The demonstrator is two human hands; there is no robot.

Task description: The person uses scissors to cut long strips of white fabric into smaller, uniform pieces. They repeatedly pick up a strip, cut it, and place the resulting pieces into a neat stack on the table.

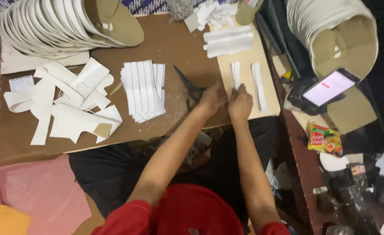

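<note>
Brown board [174,48] covers the work surface, with a paler tan sheet [239,65] laid over its far right part, and both hands work at the near edge of that sheet. The left hand [212,98] and the right hand [240,103] sit almost touching, fingers pinched together on the lower end of a narrow white strip [235,73] that runs away from them across the tan sheet. Both hands are closed narrow on that strip; the exact fingertip grip is hidden by the knuckles.

To handle it well, I judge the strip wants to lie flat and straight on the sheet, edges aligned, with light, even pressure from both thumbs so it does not buckle.

Largest around them: a fanned stack of white cap brims [48,26] far to the left hand's side, and a second stack [326,21] beyond the right hand, off the board. Loose white cut shapes [70,100] lie well left. A neat pile of white strips [143,90] sits left of the left hand. More strips [227,41] lie beyond the hands. A lit phone [329,87] rests right of the right hand. Another single strip [258,85] lies just right of the held one. Black scissors [189,87] lie just beside the left hand, blades pointing away; they are the nearest thing that could snag a wrist.
</note>
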